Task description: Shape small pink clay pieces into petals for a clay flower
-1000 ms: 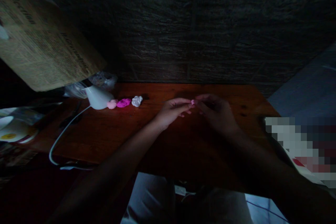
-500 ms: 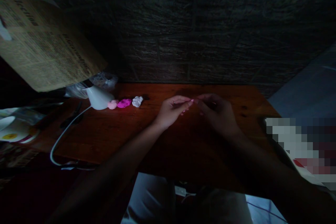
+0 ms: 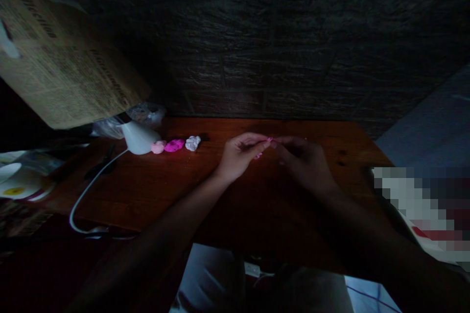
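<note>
Left hand point(image 3: 237, 155) and right hand point(image 3: 306, 161) angle inward over the table point(image 3: 176, 183), fingertips of both pinched on a pink lump point(image 3: 270, 140). Dim light leaves its long axis and direction unclear.

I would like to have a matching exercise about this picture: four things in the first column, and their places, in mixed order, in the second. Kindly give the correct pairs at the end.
Things
1. small pink piece
2. pale pink lump
3. white lump
4. newspaper-print lampshade

Places
A. just right of the magenta lump
B. above the white lamp base
C. where the left hand and right hand meet
D. just left of the magenta lump

Pairs: 1-C, 2-D, 3-A, 4-B
</note>
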